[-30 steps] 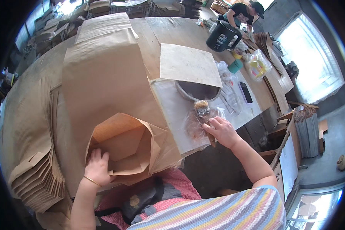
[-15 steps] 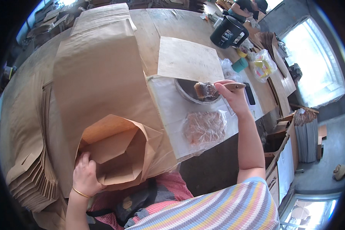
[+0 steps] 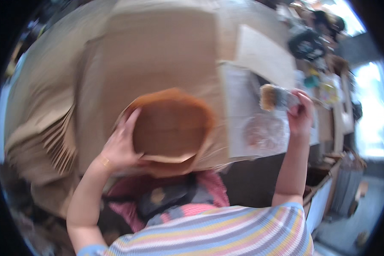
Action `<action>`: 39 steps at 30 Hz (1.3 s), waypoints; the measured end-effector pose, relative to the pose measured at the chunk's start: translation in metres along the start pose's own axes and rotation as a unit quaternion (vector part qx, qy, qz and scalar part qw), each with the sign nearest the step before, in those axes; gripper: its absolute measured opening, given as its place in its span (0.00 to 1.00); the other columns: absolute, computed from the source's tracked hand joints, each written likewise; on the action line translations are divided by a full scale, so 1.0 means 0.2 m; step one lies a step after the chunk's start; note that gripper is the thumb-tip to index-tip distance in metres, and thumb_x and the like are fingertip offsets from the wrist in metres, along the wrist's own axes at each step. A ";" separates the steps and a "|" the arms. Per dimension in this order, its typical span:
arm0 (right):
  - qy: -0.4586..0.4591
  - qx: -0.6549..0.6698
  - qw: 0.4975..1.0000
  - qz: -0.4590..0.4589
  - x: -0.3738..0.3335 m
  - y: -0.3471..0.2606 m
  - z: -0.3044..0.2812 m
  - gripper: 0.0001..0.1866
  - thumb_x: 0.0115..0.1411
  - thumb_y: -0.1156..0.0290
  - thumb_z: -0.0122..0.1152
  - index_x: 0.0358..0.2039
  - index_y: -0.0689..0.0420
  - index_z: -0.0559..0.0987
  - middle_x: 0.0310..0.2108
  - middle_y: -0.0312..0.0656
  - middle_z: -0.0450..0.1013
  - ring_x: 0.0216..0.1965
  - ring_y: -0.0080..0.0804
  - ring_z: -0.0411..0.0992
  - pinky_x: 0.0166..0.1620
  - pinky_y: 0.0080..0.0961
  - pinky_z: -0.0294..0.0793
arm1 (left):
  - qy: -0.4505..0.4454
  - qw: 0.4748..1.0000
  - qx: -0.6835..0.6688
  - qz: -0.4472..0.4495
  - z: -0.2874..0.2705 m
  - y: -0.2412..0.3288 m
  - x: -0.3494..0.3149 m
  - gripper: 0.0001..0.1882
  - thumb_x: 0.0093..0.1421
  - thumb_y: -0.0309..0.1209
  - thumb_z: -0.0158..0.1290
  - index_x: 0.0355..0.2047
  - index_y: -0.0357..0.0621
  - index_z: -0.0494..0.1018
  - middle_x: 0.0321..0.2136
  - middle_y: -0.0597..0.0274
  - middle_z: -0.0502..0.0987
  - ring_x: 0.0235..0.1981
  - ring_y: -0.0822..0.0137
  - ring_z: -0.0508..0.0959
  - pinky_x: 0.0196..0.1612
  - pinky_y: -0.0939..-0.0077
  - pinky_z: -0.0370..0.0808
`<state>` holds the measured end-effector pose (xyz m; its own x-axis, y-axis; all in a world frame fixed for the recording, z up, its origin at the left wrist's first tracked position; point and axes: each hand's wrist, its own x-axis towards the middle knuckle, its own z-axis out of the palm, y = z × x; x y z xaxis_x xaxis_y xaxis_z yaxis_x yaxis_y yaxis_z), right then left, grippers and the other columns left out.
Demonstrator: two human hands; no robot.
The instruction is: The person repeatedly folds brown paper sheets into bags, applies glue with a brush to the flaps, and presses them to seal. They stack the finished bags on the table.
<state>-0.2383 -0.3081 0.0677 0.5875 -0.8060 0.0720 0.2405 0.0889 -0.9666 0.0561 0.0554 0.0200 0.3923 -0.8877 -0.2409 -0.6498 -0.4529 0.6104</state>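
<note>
My left hand (image 3: 121,147) grips the left side of an open brown paper bag (image 3: 170,136), its thumb at the rim and the other fingers partly hidden. The bag's mouth faces up toward me near the table's front edge. Over on the right, my right hand (image 3: 301,113) is closed round the handle of a paint brush (image 3: 272,98). The brush has tan bristles and a pale wrapped neck, and points left. Behind it, a dark bowl (image 3: 259,81) shows only in part. Motion blurs the whole picture.
Folded brown paper (image 3: 57,145) lies in a fanned stack at left. A large brown paper stack (image 3: 158,55) spreads behind the bag. At right are a pale board (image 3: 266,53), a plastic-wrapped reddish bundle (image 3: 266,133), a dark jug (image 3: 307,45) and a teal cup (image 3: 312,81).
The view has shifted. My right hand has carried the brush away from over the bowl, toward me. The bag's mouth has become rounder and wider, with my left hand still on its left side.
</note>
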 end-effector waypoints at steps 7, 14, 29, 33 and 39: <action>-0.144 -0.158 0.971 0.105 -0.46 0.49 1.21 0.07 0.60 0.72 0.60 0.30 0.64 0.79 0.23 0.34 0.75 0.25 0.16 0.69 0.29 0.18 0.69 | 0.032 0.996 -0.033 0.083 0.03 -0.10 -0.04 0.69 0.30 0.39 0.75 0.69 0.51 0.41 0.65 0.41 0.51 0.65 0.41 0.55 0.65 0.57 0.59; -0.177 -0.156 0.964 0.122 -0.48 0.77 1.30 0.07 0.60 0.73 0.59 0.29 0.64 0.78 0.20 0.35 0.73 0.25 0.16 0.68 0.29 0.20 0.70 | 0.047 0.994 -0.041 0.092 0.09 -0.13 -0.02 0.64 0.33 0.39 0.72 0.67 0.51 0.45 0.63 0.42 0.55 0.62 0.41 0.60 0.63 0.56 0.62; -0.149 -0.402 0.900 -0.072 -0.47 0.33 0.84 0.03 0.53 0.78 0.61 0.24 0.63 0.79 0.20 0.44 0.75 0.21 0.28 0.73 0.28 0.23 0.72 | 0.026 0.995 0.069 0.060 0.06 -0.13 -0.04 0.41 0.39 0.40 0.67 0.53 0.35 0.66 0.59 0.41 0.62 0.61 0.47 0.64 0.62 0.62 0.64; -0.320 -0.353 0.866 -0.154 -0.35 0.20 0.86 0.06 0.52 0.79 0.64 0.32 0.63 0.81 0.23 0.42 0.75 0.22 0.29 0.73 0.27 0.25 0.71 | -0.078 0.983 0.160 0.044 0.01 -0.12 -0.03 0.26 0.41 0.42 0.62 0.33 0.30 0.78 0.50 0.39 0.73 0.56 0.48 0.70 0.58 0.64 0.70; -0.453 -0.333 0.792 -0.237 -0.28 0.51 1.10 0.13 0.51 0.78 0.65 0.40 0.58 0.82 0.26 0.43 0.72 0.27 0.39 0.72 0.30 0.32 0.71 | 0.003 0.977 0.166 0.136 0.03 -0.16 -0.04 0.21 0.42 0.38 0.59 0.27 0.27 0.76 0.42 0.34 0.75 0.51 0.45 0.74 0.54 0.62 0.72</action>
<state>-0.0774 -0.1256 0.0182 0.9392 0.1210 0.3214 0.3163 -0.6695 -0.6721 0.0693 0.0767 -0.0018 0.1793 -0.9789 -0.0983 -0.9054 -0.2033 0.3727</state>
